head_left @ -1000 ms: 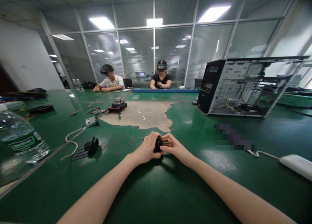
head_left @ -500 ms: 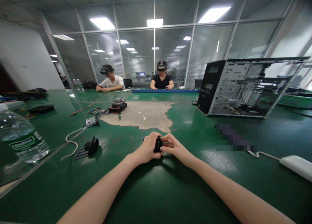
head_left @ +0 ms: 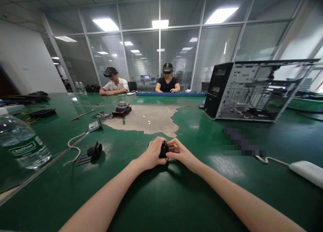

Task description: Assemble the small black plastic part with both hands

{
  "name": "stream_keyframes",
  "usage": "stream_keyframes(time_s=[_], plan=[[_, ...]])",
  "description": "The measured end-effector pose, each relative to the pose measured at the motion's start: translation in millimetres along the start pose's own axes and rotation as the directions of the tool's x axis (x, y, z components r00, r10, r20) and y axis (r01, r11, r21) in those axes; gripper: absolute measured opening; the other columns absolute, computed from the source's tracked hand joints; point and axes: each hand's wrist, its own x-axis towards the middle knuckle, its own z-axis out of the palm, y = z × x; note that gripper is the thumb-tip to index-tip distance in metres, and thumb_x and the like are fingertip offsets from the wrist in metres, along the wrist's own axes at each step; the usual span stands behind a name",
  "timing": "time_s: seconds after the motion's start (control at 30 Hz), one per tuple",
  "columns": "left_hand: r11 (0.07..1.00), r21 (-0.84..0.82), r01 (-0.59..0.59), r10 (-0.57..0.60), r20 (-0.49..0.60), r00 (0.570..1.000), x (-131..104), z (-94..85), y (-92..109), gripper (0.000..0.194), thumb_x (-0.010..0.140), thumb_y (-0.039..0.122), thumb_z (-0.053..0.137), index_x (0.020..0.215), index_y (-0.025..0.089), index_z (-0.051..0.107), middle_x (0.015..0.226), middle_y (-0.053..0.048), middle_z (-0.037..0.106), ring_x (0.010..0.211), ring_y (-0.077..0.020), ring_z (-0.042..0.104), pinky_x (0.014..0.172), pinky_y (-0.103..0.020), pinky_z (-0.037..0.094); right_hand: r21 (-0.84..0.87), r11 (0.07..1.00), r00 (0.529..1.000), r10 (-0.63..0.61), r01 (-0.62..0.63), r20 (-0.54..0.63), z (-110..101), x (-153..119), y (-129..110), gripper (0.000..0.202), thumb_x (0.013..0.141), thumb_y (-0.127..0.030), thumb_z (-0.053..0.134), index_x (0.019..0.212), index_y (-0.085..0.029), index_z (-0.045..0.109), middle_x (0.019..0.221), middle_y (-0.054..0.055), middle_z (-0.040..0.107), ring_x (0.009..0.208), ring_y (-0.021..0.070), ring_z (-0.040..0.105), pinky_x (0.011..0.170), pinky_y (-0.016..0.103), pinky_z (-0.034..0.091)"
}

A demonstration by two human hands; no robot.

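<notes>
Green worktop (head_left: pixel 156 198) carries everything; a plastic water bottle (head_left: pixel 21 143) lies at the far left, with a white cable (head_left: pixel 74 143) and a black fan-shaped part (head_left: pixel 94 151) further in; at the centre the left hand (head_left: pixel 152 154) curls its fingers (head_left: pixel 157 145) around a small black part (head_left: pixel 164 149), just above the worktop, while the right hand (head_left: pixel 180 152) pinches its other side, fingertips touching it; an open computer case (head_left: pixel 252 89) stands behind on the right; a white adapter (head_left: pixel 306 172) lies at the far right.

Glass partition wall (head_left: pixel 181 53) with blinds behind long green table (head_left: pixel 156 198); ceiling light panels (head_left: pixel 220 14) lit; white wall (head_left: pixel 22 60) left.
</notes>
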Motion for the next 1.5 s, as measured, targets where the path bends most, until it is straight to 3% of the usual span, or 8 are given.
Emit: stream_keyframes(time_s=[0.13,0.3,0.5,0.77,0.93,1.07,1.2,1.5], plan=[[1.000,0.000,0.002,-0.002,-0.003,1.000,0.2,0.3,-0.4,0.054,0.062,0.023,0.061,0.107,0.020,0.032,0.101,-0.005,0.042,0.092,-0.0216,0.044,0.081,-0.037,0.037,-0.001,1.000,0.999,-0.020,0.020,-0.036,2.1,-0.4,-1.0,0.025,0.068,-0.032,0.062,0.083,-0.021,0.046,0.091,0.001,0.055,0.087,0.0153,0.054,0.080,0.034,0.041],[1.000,-0.007,-0.002,0.002,-0.004,1.000,-0.1,0.8,-1.0,0.054,0.062,0.022,0.061,0.107,0.020,0.032,0.101,-0.005,0.042,0.092,-0.0211,0.044,0.081,-0.037,0.037,-0.068,0.998,0.997,0.010,-0.015,-0.074,0.9,2.5,4.1,0.032,0.068,-0.035,0.061,0.093,-0.021,0.048,0.093,0.003,0.055,0.090,0.0174,0.053,0.083,0.037,0.040],[1.000,0.007,-0.005,0.005,-0.007,1.000,-0.5,1.3,-0.8,0.055,0.062,0.020,0.060,0.108,0.020,0.031,0.101,-0.005,0.043,0.092,-0.0215,0.045,0.081,-0.037,0.036,-0.009,1.000,1.000,-0.007,0.007,-0.006,2.2,-0.9,-1.5,0.034,0.062,-0.030,0.067,0.087,-0.021,0.047,0.092,0.001,0.054,0.089,0.0170,0.054,0.079,0.035,0.042],[1.000,-0.012,0.002,-0.002,-0.001,1.000,-0.1,-0.6,1.0,0.053,0.063,0.023,0.061,0.107,0.020,0.032,0.102,-0.006,0.042,0.093,-0.0218,0.044,0.082,-0.037,0.036,-0.089,0.996,0.998,-0.007,0.001,-0.062,2.5,1.4,2.2,0.031,0.069,-0.036,0.060,0.093,-0.021,0.047,0.095,0.004,0.053,0.090,0.0176,0.053,0.079,0.036,0.042],[1.000,-0.020,0.012,-0.012,0.001,1.000,0.0,-1.0,1.8,0.053,0.062,0.020,0.059,0.108,0.021,0.033,0.101,-0.005,0.043,0.091,-0.0216,0.045,0.081,-0.038,0.037,-0.009,1.000,1.000,-0.007,0.007,0.008,2.0,-0.6,-2.2,0.034,0.063,-0.029,0.067,0.089,-0.021,0.046,0.096,0.002,0.053,0.088,0.0165,0.055,0.078,0.034,0.043],[1.000,-0.023,0.010,-0.010,-0.003,1.000,0.1,-0.4,1.0,0.054,0.062,0.021,0.060,0.108,0.021,0.033,0.101,-0.005,0.043,0.092,-0.0218,0.045,0.080,-0.038,0.037,-0.016,1.000,1.000,-0.021,0.021,-0.021,3.8,-1.6,-3.4,0.028,0.066,-0.033,0.064,0.084,-0.021,0.045,0.090,0.000,0.055,0.087,0.0152,0.055,0.080,0.034,0.042],[1.000,-0.020,0.010,-0.010,-0.005,1.000,-0.1,-0.5,0.9,0.054,0.062,0.022,0.061,0.108,0.020,0.033,0.102,-0.006,0.043,0.093,-0.0221,0.045,0.081,-0.038,0.037,-0.058,0.998,0.999,-0.005,0.003,-0.045,2.8,1.1,2.6,0.029,0.070,-0.036,0.059,0.091,-0.021,0.046,0.090,0.001,0.055,0.087,0.0156,0.054,0.079,0.034,0.043],[1.000,-0.016,0.020,-0.020,-0.001,1.000,-0.4,-0.3,1.7,0.052,0.063,0.020,0.059,0.108,0.020,0.033,0.102,-0.006,0.043,0.093,-0.0220,0.045,0.081,-0.038,0.037,-0.013,1.000,1.000,-0.026,0.026,0.005,2.1,-0.9,0.8,0.032,0.065,-0.031,0.066,0.087,-0.021,0.045,0.091,0.001,0.054,0.088,0.0161,0.054,0.080,0.034,0.042]])
